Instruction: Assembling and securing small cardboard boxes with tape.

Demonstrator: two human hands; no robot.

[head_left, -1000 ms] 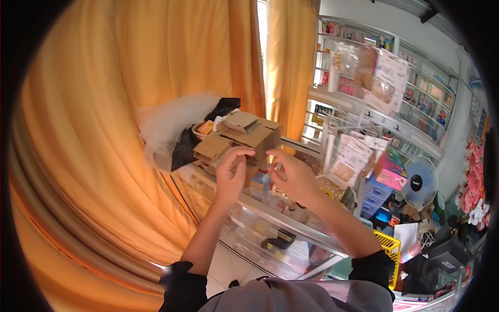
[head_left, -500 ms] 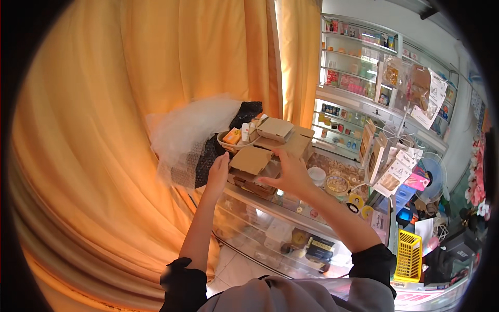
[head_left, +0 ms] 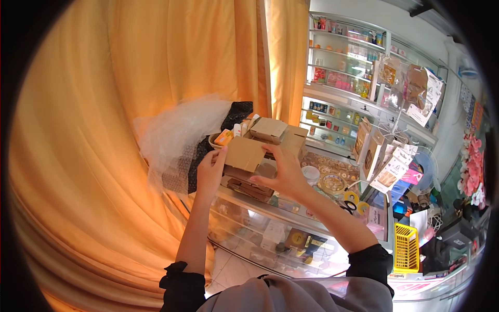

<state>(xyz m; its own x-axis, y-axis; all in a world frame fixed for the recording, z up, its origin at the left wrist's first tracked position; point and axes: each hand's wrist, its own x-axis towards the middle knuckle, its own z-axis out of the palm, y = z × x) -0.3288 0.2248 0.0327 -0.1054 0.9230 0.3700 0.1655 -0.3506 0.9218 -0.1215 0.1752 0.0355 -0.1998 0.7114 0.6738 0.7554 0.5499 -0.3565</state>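
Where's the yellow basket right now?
In the head view, the yellow basket is at the lower right, just right of the person's right black sleeve and below a white sheet in the picture.

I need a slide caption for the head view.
Left hand and right hand flank a cardboard box above a glass counter.

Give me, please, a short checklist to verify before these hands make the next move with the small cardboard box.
1. Left hand positioned at the small box's left edge: ok.
2. Right hand ready at its right side, thumb and fingers apart: ok.
3. Firm grip by the left hand: cannot tell.
4. Contents of the small box known: cannot tell; the top flap covers them.
5. Second box resting on the larger carton behind: ok.
6. Yellow basket clear of both hands: ok.
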